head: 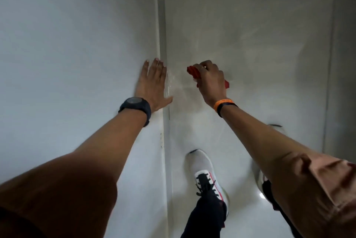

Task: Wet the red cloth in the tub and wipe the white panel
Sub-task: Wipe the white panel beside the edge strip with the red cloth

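- The right hand [210, 79] is closed round the red cloth [193, 72], which is bunched in the fist; one red fold pokes out on the thumb side and a smaller tip shows at the far side of the palm.
- The cloth is pressed to, or held just off, the white panel [250, 31]; the blur makes it hard to say which.
- The left hand [154, 81] is open and empty, fingers together and flat on the neighbouring pale surface, its thumb reaching over the vertical seam [162, 26] that divides the two surfaces. It looks like a brace.
- The cloth lies just beside the left hand, on the other side of the seam, and wholly within the right hand's grasp.
- A black watch [135, 105] sits on the left wrist and an orange band [223, 104] on the right.
- Faint streaks and a wet-looking sheen on the panel around and below the cloth, close to the seam, suggest that the wetting is done and the wiping is under way.
- The upper part of the panel and its right edge look duller and cloudy, so I judge most of the wiping is left.
- The tub is nowhere in view.
- Below, a white shoe [206, 176] stands on glossy floor at the panel's foot.
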